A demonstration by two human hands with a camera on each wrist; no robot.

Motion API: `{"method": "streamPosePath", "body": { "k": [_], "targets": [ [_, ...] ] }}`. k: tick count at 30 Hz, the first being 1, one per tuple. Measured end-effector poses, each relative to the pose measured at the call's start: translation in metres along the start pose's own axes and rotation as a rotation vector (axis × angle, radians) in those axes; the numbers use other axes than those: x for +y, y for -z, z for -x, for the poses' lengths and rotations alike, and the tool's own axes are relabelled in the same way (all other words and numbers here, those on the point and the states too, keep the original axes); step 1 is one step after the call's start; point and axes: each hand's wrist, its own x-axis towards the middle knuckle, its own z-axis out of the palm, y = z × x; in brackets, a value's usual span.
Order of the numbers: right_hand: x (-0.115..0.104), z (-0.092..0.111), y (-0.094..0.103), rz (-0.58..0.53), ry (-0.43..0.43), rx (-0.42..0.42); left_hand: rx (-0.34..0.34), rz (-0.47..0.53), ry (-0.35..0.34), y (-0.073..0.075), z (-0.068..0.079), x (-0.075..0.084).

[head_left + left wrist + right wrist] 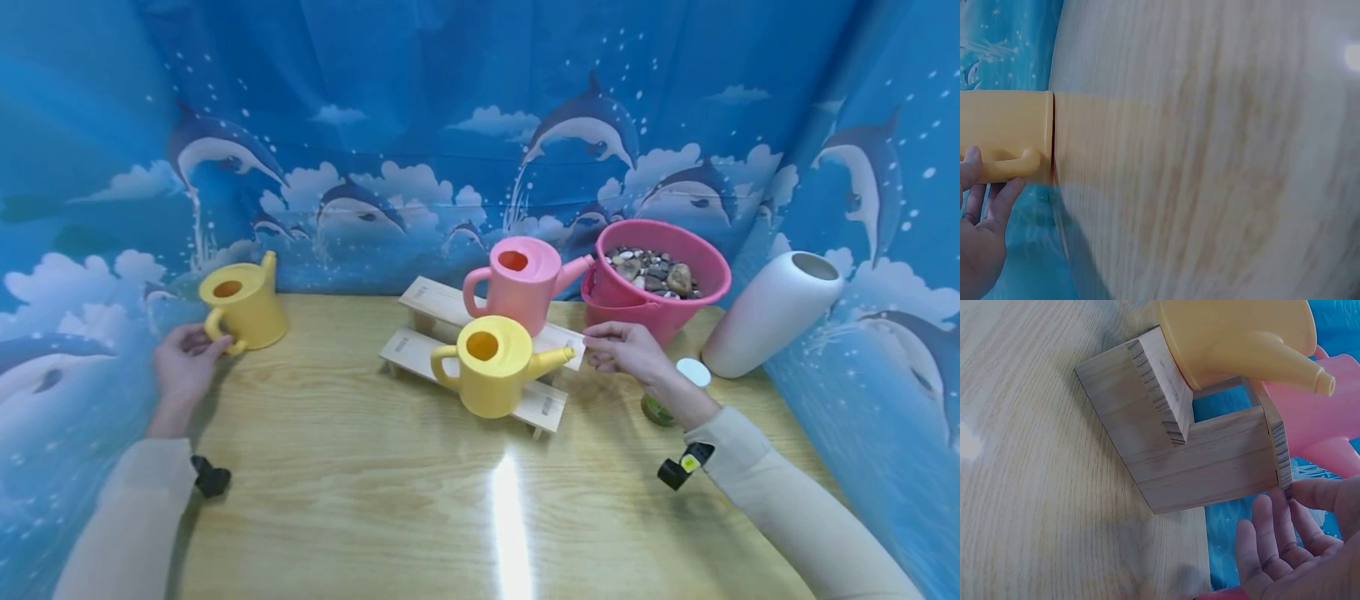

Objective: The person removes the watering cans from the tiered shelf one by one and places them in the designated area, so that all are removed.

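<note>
At the far left my left hand (pixel 186 367) holds the handle of a yellow watering can (pixel 258 312), which stands upright on the table. The left wrist view shows thumb and fingers on either side of the handle (pixel 1013 167). In the middle a two-step wooden stand (pixel 408 354) carries a pink watering can (pixel 517 287) on its upper step and a second yellow watering can (pixel 491 383) on its lower one. My right hand (pixel 630 354) pinches the right end of the upper step, thumb over the board's edge (pixel 1283 459) and fingers beneath.
Behind my right hand stand pink buckets (pixel 652 321), one inside the other, with stones in the upper one. A tall white vase (pixel 772 317) and a small white-lidded jar (pixel 693 372) are to the right. A blue dolphin-print curtain (pixel 435 100) surrounds the wooden table (pixel 360 492).
</note>
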Motion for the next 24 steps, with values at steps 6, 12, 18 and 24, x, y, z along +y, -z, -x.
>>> {"method": "streamPosePath", "body": {
  "k": [6, 12, 18, 24],
  "targets": [
    [0.001, 0.000, -0.001, 0.005, 0.000, 0.010, -0.020, 0.001, 0.026, 0.002, -0.003, -0.004],
    [0.000, 0.000, -0.002, -0.005, 0.004, 0.008, -0.017, 0.025, 0.059, 0.007, 0.005, 0.005],
    [-0.001, 0.002, -0.002, 0.012, -0.003, 0.010, 0.062, 0.117, -0.053, 0.012, 0.020, 0.031],
    [-0.002, 0.002, -0.001, 0.013, 0.001, 0.003, 0.025, 0.166, -0.198, 0.008, 0.037, 0.063]
  ]
}}
